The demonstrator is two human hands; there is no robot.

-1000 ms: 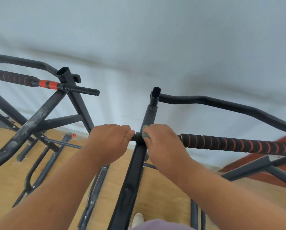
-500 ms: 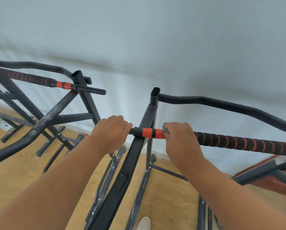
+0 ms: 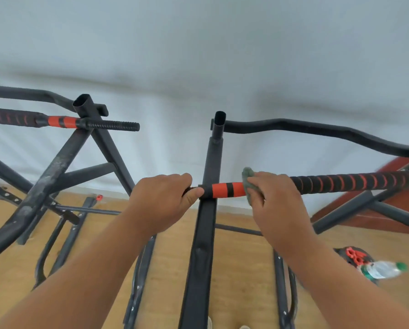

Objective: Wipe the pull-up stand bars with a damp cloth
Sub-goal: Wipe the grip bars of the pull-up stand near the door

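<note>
The cloth is a small grey-green wad, soft and probably limp when wet, so it should mould to a round bar if held wrapped, not pinched by a corner. The right hand grips it around the padded bar, just beside the orange-and-black band. The ridged foam looks grippy and may drag on a damp cloth; the bare steel should let it slide more freely. The left hand is closed around the bar's short end on the far side of the upright post, which stands between the two hands and would block a single pass along the bar. Beyond the left hand stands a second frame, scuffed and pale with dust. Below the right forearm a bottle lies on the wooden floor.
</note>
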